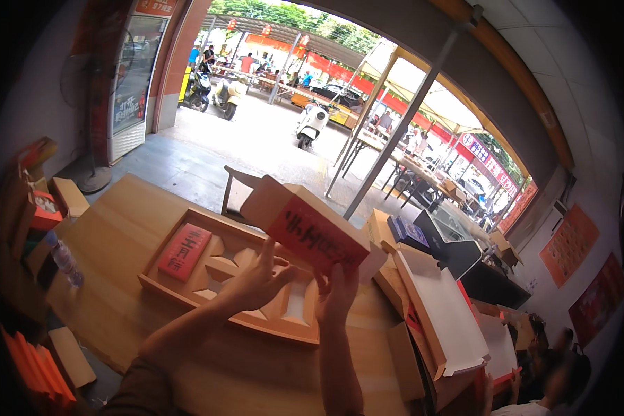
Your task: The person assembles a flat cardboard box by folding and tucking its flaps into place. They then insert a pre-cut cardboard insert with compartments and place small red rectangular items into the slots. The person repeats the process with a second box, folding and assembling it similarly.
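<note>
A red and brown cardboard carton with dark lettering is raised and tilted above the table, one end flap hanging loose on its right. My right hand pinches its lower right edge between thumb and fingers. By the lower left corner, my left hand has its fingers apart, the index fingertip up against the red face. Underneath lies a shallow brown gift box with a folded card divider. A small red packet fills its left compartment; the other compartments that show hold nothing.
The wooden table carries a clear plastic bottle at left. Open box trays are stacked at right, beside a person. Orange folded card stands lower left. A chair is beyond the table.
</note>
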Available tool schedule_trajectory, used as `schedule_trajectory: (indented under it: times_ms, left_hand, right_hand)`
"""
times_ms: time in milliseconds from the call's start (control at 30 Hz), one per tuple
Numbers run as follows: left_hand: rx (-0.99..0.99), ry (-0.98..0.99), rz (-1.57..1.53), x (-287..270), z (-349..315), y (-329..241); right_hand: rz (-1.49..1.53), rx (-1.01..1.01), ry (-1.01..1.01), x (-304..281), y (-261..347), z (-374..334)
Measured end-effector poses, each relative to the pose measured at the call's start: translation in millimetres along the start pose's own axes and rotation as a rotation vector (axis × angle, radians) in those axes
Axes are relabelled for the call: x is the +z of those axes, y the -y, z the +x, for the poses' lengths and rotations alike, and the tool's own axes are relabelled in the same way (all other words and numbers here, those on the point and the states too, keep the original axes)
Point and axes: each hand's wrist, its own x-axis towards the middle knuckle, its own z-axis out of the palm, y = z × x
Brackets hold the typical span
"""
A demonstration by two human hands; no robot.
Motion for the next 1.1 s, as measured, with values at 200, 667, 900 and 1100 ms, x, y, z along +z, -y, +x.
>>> schedule_trajectory:
  times_ms: [200, 667, 900, 1100]
  left_hand:
    - [0.234, -0.382, -0.303, -14.3, 18.7, 14.7]
    - [0.090, -0.046, -0.558, -45.5, 3.8, -8.5]
    - [0.194, 0.248, -0.098, -13.2, -9.9, -40.8]
    - [0.053, 0.253, -0.095, -6.8, -20.2, -32.4]
  right_hand:
    - [-0.002, 0.195, 0.142, 33.3, -7.3, -25.5]
    - [-0.098, 0.065, 0.178, 5.2, 65.6, -6.7]
    - [-0.702, -0.008, 0.524, 27.0, 73.9, -38.8]
    - [-0.618, -0.105, 0.557, 26.5, 69.7, -34.5]
